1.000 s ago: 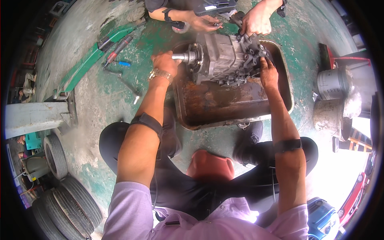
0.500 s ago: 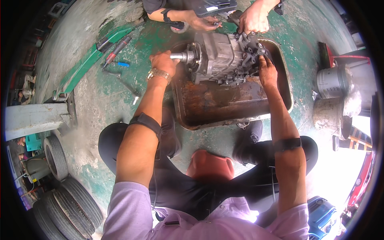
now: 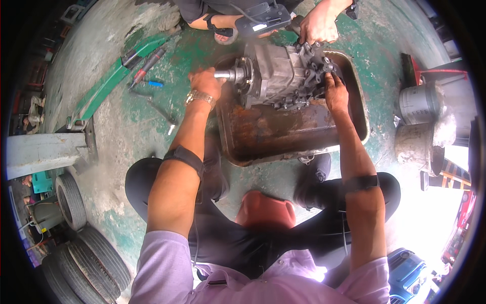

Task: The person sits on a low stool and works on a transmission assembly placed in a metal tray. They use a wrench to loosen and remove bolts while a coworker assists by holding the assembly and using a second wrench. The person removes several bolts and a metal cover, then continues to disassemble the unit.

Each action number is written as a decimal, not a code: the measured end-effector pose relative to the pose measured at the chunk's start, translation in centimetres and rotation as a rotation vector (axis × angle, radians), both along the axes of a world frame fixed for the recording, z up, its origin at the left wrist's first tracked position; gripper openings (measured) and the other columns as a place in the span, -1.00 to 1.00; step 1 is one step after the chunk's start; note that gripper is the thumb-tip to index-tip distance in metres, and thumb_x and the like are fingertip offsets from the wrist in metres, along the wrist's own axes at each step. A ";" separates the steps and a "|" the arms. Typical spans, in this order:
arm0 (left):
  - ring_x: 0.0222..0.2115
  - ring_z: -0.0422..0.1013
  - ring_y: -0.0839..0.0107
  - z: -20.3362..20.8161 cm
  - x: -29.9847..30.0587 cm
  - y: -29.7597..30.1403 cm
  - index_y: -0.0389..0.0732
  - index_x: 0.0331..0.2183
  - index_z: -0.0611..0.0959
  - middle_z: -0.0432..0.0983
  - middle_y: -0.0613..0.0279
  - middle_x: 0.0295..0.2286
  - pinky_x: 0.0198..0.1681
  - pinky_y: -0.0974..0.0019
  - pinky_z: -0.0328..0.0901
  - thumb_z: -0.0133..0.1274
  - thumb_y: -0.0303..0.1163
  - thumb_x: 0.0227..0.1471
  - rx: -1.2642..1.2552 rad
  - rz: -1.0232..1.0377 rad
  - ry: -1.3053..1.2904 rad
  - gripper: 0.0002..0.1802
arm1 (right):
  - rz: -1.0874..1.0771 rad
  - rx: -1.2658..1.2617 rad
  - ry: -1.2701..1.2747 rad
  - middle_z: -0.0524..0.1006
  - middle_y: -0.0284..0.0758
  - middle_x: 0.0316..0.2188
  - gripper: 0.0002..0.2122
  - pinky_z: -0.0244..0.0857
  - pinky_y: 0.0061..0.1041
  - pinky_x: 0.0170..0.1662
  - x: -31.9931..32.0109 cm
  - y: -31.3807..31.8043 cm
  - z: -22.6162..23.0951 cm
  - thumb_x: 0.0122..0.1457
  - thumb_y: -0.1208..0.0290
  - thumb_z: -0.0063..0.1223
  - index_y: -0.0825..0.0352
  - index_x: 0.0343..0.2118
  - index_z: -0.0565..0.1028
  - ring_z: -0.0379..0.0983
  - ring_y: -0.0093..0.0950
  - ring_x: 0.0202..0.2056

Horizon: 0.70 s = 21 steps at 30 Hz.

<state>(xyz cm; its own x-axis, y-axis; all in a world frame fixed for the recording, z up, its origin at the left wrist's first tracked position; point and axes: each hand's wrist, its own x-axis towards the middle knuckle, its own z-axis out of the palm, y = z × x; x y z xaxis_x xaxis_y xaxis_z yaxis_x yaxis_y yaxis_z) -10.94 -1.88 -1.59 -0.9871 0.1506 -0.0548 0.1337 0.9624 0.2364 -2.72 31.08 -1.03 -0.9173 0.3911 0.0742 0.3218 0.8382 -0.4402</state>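
A grey metal gearbox lies on its side over the far part of a rusty, oil-stained drip tray. My left hand is closed around the shaft that sticks out of its left end. At the right end, my right hand grips the gearbox housing, with its fingertips partly hidden among the fittings. Across from me, a co-worker's hand rests on the far right of the gearbox. Their other hand is mostly hidden behind a dark flat device.
Left of the tray lie a green metal arm, a red and black tool, a small blue item and a long-handled wrench. A red stool stands between my legs. Tyres are stacked lower left; buckets stand right.
The co-worker's dark device has moved down and left, covering the hand that showed beneath it. The gearbox and both my hands have barely shifted.
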 end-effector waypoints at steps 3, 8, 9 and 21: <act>-0.20 0.37 0.14 -0.5 0.1 -0.2 -0.20 -0.29 0.58 0.53 0.06 -0.34 -0.03 0.13 0.08 0.14 -0.14 -0.10 -0.040 -0.012 0.078 -0.63 | 0.001 -0.013 0.001 0.34 -0.24 0.03 -0.74 0.33 -0.24 -0.12 0.2 -0.1 0.2 0.15 0.31 -0.20 0.05 -0.08 0.38 0.43 -0.14 -0.16; -0.23 0.38 0.19 -1.2 -0.3 -0.5 -0.18 -0.23 0.57 0.54 0.12 -0.35 -0.07 0.18 0.11 0.14 -0.10 -0.10 -0.068 -0.019 0.100 -0.57 | 0.001 -0.002 -0.001 0.36 -0.23 0.01 -0.72 0.32 -0.20 -0.13 0.3 -0.3 0.6 0.16 0.28 -0.22 0.08 -0.05 0.37 0.43 -0.11 -0.18; -0.23 0.38 0.20 -1.3 -0.2 -0.5 -0.18 -0.23 0.57 0.54 0.11 -0.35 -0.07 0.18 0.11 0.14 -0.10 -0.10 -0.069 -0.023 0.102 -0.57 | -0.003 -0.003 0.018 0.37 -0.22 -0.01 -0.71 0.32 -0.19 -0.14 0.3 -0.4 0.7 0.17 0.27 -0.23 0.09 -0.05 0.37 0.43 -0.11 -0.18; -0.20 0.37 0.19 -0.9 -0.1 -0.2 -0.21 -0.20 0.57 0.53 0.06 -0.31 -0.06 0.19 0.13 0.15 -0.11 -0.11 -0.071 -0.006 0.087 -0.54 | -0.079 -0.144 -0.040 0.41 -0.03 -0.06 -0.47 0.13 -0.32 0.07 0.1 -0.1 0.4 0.17 -0.03 -0.22 0.28 0.05 0.34 0.30 -0.12 0.02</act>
